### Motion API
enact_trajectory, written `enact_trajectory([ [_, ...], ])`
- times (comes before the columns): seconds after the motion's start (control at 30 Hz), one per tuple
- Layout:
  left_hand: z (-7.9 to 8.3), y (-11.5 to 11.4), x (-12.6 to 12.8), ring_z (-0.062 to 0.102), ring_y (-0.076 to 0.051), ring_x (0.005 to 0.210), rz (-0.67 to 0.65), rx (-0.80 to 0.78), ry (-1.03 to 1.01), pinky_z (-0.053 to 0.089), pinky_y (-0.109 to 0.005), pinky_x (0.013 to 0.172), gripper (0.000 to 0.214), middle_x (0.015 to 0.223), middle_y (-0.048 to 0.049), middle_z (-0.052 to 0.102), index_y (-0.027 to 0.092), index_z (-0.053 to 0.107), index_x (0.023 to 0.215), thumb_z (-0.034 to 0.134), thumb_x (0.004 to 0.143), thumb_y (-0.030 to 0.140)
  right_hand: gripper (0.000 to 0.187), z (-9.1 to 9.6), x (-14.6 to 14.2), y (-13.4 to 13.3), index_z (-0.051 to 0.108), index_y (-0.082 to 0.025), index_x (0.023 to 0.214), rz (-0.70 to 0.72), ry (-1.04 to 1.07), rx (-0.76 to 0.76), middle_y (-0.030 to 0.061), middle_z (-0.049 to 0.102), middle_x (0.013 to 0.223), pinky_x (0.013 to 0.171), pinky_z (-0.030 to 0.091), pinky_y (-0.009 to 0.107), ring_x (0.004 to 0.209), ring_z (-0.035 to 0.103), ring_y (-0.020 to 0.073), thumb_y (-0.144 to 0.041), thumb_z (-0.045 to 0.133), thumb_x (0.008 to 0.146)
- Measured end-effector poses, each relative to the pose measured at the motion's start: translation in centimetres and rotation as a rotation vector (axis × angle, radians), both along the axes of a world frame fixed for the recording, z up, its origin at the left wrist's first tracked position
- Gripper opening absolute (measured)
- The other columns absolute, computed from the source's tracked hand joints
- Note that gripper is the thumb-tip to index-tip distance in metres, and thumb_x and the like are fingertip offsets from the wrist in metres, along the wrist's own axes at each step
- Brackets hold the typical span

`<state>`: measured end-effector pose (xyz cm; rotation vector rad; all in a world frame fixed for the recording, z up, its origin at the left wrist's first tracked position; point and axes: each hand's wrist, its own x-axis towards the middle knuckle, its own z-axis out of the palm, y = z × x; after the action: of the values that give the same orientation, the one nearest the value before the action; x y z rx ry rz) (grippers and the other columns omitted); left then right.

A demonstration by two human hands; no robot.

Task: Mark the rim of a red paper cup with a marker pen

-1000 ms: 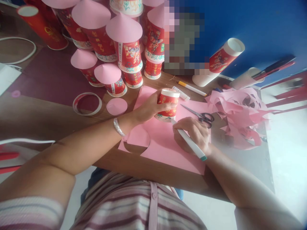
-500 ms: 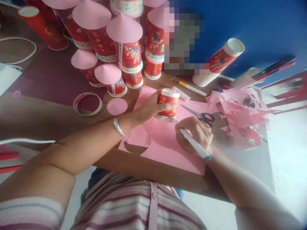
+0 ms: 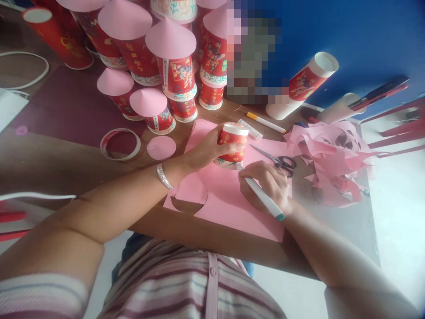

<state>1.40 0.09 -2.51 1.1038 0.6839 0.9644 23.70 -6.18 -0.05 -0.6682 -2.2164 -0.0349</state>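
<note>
My left hand (image 3: 207, 148) is wrapped round a red paper cup (image 3: 232, 146) that stands upside down on a pink paper sheet (image 3: 232, 199). My right hand (image 3: 267, 186) grips a white pen (image 3: 264, 199) with a green end, its tip at the cup's rim on the near right side. A round hole (image 3: 189, 208) is cut out of the sheet's near left part. Black-handled scissors (image 3: 280, 160) lie on the sheet just beyond my right hand.
Several red cups topped with pink paper cones (image 3: 169, 57) crowd the far left. A pink paper disc (image 3: 161, 147) and a cup ring (image 3: 120, 144) lie left of the sheet. Pink paper scraps (image 3: 332, 164) pile at the right. Another pen (image 3: 265, 122) and a tipped cup (image 3: 307, 82) lie beyond.
The pen tip slid a little right along the cup's rim and then back; my left hand and the cup stayed still.
</note>
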Motion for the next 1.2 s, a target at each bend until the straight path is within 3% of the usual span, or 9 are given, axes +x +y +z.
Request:
enact_trajectory([
  [0.33, -0.17, -0.12, -0.04, 0.081, -0.029, 0.120, 0.017, -0.058, 0.018, 0.067, -0.036, 0.092, 0.077, 0.134, -0.0151, 0.083, 0.020, 0.070, 0.141, 0.106, 0.083, 0.055, 0.029, 0.32, -0.09, -0.08, 0.068, -0.028, 0.116, -0.076, 0.010, 0.055, -0.0038, 0.078, 0.085, 0.056, 0.057, 0.029, 0.065, 0.074, 0.0157, -0.002, 0.068, 0.104],
  [0.57, -0.30, 0.13, 0.02, 0.080, -0.026, 0.114, -0.013, 0.007, -0.007, 0.066, -0.035, 0.092, 0.069, 0.131, -0.0126, 0.084, 0.021, 0.074, 0.134, 0.106, 0.083, 0.054, 0.030, 0.03, 0.01, -0.06, 0.067, -0.026, 0.119, 0.035, 0.010, -0.007, -0.0029, 0.078, 0.089, 0.062, 0.061, 0.028, 0.068, 0.075, 0.0157, -0.002, 0.068, 0.103],
  [1.2, -0.40, 0.02, -0.10, 0.080, -0.025, 0.112, -0.009, -0.003, 0.030, 0.066, -0.036, 0.092, 0.072, 0.136, -0.0151, 0.083, 0.019, 0.070, 0.141, 0.103, 0.087, 0.052, 0.028, -0.01, -0.07, 0.21, 0.067, -0.024, 0.119, 0.047, 0.016, 0.022, -0.0010, 0.079, 0.092, 0.064, 0.061, 0.028, 0.072, 0.076, 0.0160, -0.001, 0.069, 0.105],
])
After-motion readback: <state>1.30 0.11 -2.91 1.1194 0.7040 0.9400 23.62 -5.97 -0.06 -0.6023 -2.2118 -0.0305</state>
